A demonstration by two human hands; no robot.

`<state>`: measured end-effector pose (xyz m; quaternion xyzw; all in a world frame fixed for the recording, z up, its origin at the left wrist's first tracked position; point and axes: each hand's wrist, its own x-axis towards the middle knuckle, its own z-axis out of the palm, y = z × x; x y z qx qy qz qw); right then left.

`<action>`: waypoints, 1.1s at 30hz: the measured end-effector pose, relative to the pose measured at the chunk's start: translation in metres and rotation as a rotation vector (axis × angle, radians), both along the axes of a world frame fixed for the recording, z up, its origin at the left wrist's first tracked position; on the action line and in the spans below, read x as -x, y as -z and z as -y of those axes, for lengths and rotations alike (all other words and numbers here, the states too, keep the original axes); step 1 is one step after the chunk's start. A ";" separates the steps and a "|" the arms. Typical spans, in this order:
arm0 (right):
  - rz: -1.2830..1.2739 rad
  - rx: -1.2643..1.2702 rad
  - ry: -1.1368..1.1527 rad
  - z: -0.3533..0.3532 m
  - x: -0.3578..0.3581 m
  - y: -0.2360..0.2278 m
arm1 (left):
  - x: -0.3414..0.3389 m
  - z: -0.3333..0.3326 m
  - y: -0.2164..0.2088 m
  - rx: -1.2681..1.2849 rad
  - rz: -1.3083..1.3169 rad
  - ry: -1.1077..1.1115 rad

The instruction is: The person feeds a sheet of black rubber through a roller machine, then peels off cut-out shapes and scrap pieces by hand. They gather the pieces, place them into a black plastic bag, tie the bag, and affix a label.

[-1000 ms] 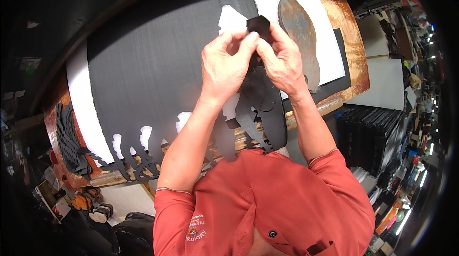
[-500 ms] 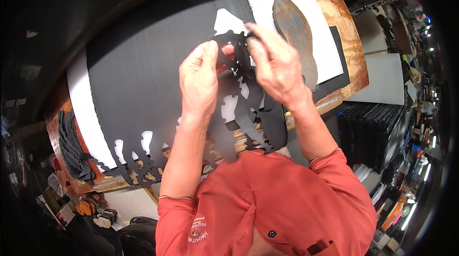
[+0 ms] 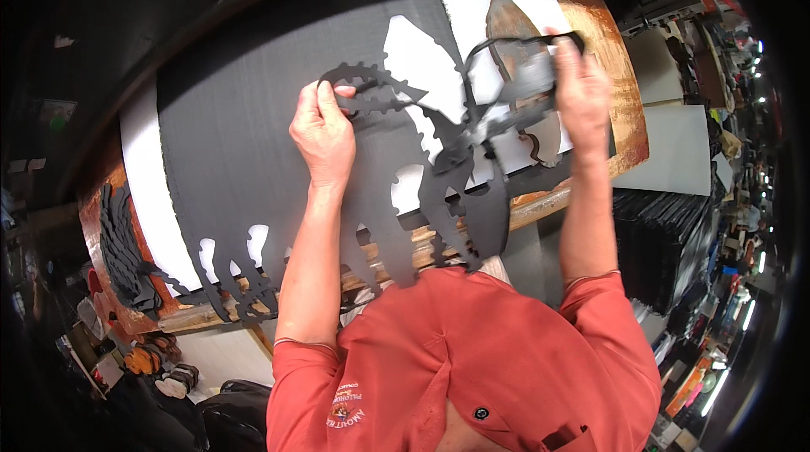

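Over the table (image 3: pixel 629 119), the left hand (image 3: pixel 325 133) pinches a notched strip (image 3: pixel 358 72) and the right hand (image 3: pixel 582 102) grips a blurred black loop (image 3: pixel 506 40).

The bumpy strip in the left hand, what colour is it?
The bumpy strip is dark grey, nearly black, best seen in the head view.

Sheet (image 3: pixel 253 115): near edge partly hidden behind the left forearm (image 3: pixel 312 275).
Right hand (image 3: pixel 582 102), right of the sheet: blurred.
Scrap (image 3: pixel 515 121) in it: blurred; whether joined to the strip (image 3: pixel 359 72) in the left hand (image 3: pixel 325 131), cannot tell.
Template (image 3: pixel 504 13), right of the sheet: partly hidden behind the scrap.
Shirt (image 3: pixel 506 351), below the sheet: cut off by the lower edge.
Clutter (image 3: pixel 709 376), far right of the sheet: too small to tell.
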<state>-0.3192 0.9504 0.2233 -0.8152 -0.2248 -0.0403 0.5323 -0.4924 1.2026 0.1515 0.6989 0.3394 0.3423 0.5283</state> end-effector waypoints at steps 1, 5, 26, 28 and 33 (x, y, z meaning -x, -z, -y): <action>0.051 0.113 0.171 0.022 -0.020 -0.016 | -0.001 -0.003 0.006 -0.080 -0.010 0.010; 0.215 -0.307 0.447 0.084 -0.079 -0.089 | 0.002 -0.007 0.022 -0.101 0.038 -0.004; 0.411 0.156 -1.051 -0.148 0.194 0.020 | 0.164 0.012 -0.049 0.682 0.192 0.117; 0.371 0.094 -1.100 -0.161 0.204 0.016 | 0.182 -0.003 -0.059 0.574 0.230 0.153; 0.466 -0.062 -1.080 -0.196 0.227 0.002 | 0.217 -0.064 -0.103 0.642 0.471 0.099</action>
